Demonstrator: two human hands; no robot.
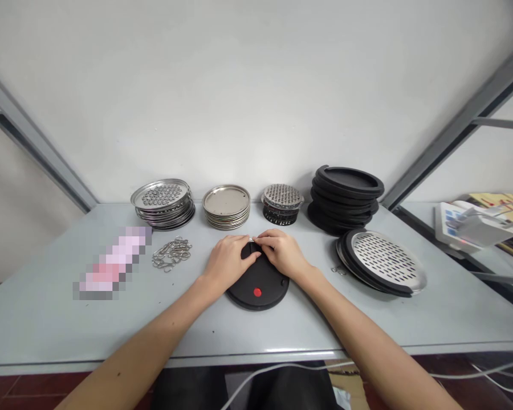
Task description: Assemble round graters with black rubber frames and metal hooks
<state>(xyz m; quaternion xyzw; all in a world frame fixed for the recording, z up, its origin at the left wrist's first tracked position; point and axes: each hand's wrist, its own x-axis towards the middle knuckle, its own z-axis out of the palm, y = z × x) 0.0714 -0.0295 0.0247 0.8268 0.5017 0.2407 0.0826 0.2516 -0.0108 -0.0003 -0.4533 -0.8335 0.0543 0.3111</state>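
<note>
A round black disc [259, 279] with a red dot lies flat on the table in front of me. My left hand [228, 259] is closed on its far left edge, the thumb lying over the top face. From the other side, my right hand [284, 253] grips the far right edge with bent fingers. The fingertips of both hands meet at the disc's far rim, around a small shiny bit that they mostly hide. Left of my left hand is a loose heap of bent wire clips [171, 253]. A few more wire clips [338, 270] lie right of my right hand.
Along the wall stand stacks of metal grater plates [162, 196], plain metal discs [226, 202], small grater discs [283, 196] and black rings [346, 188]. At right lies a slotted metal plate [385, 256] in a black rim. A power strip [457, 225] sits beyond the frame post.
</note>
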